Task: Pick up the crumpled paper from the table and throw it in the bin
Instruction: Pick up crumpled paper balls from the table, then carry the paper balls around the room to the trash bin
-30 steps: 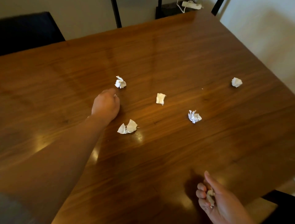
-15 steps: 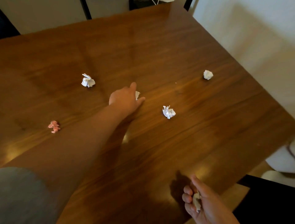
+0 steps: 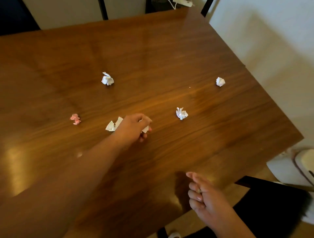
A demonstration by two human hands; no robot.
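Observation:
Several crumpled paper balls lie on the brown wooden table (image 3: 153, 51). My left hand (image 3: 133, 126) is over the table's middle, fingers closed around a white paper piece (image 3: 145, 129). Just left of that hand lies a flattened white paper (image 3: 113, 124). More white balls sit behind it (image 3: 107, 79), to the right (image 3: 181, 113) and at the far right (image 3: 220, 81). A small pink ball (image 3: 75, 119) lies to the left. My right hand (image 3: 206, 197) hovers at the near table edge, fingers curled on a small scrap of paper (image 3: 199, 191).
A white bin with a bag liner (image 3: 299, 168) stands on the floor beyond the table's right edge. A dark chair seat (image 3: 271, 203) is below my right hand. Chair legs and a white power strip (image 3: 182, 2) are past the far edge.
My left hand has pulled back toward me from the middle of the table and closed on a white paper piece. The view has shifted, bringing the pink ball and the bin into sight.

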